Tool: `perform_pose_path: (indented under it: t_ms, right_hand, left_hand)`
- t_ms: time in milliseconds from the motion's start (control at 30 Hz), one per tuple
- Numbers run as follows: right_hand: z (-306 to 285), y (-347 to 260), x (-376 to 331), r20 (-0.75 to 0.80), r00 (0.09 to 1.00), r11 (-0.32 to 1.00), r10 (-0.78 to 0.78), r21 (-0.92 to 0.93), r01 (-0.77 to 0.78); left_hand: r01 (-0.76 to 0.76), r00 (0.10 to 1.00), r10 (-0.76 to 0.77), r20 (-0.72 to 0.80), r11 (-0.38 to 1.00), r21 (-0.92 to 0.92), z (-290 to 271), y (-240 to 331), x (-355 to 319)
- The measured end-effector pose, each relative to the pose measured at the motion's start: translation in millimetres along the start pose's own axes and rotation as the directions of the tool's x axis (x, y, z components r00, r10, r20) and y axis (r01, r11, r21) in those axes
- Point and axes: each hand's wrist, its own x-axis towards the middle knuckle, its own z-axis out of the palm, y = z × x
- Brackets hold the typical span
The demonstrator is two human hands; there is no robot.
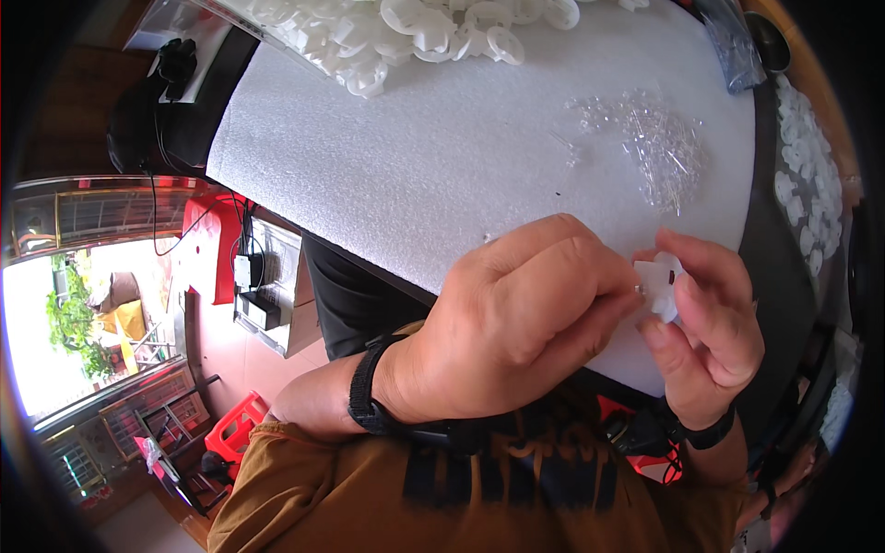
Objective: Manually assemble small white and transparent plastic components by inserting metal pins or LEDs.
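Observation:
My right hand [710, 323] grips a small white translucent plastic part [660, 284] with a dark slot in it, between thumb and fingers. Right up against that part, my left hand [525, 318] is closed in a pinch. A tiny shiny clear piece [639, 289] shows at its fingertips; most of it is hidden. Beyond the hands, a loose heap of thin clear plastic pins [666, 152] lies on the white foam-covered table [387, 175]. At the far side is a large pile of white plastic rings [415, 37].
Many more white parts [811, 184] lie along the right edge, near a blue plastic bag [728, 46] and a dark bowl [769, 44]. Left of the table stand a red stool [210, 249] and a box with black adapters [277, 295]. A second red stool [237, 426] is lower left.

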Motion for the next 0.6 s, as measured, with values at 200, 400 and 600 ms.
perform_pose_path:
  t_ms: [200, 400, 600]
  right_hand:
    - [0.3, -1.4, 0.3, 0.002, 0.999, 0.999, -0.041, -0.014, 0.041]
    - [-2.0, -2.4, 0.8, 0.027, 1.0, 0.999, -0.002, -0.034, 0.003]
    - [1.6, 0.4, -1.9, -0.036, 0.985, 0.981, 0.17, 0.1, -0.166]
  left_hand:
    - [-0.034, 0.999, 0.035, -0.013, 0.998, 0.054, 1.1, 6.4, 0.9]
    - [0.015, 0.999, -0.02, 0.043, 0.994, 0.108, 0.2, 5.8, 2.4]
    - [0.185, 0.983, -0.185, 0.022, 0.983, -0.017, 0.7, 5.1, -1.4]
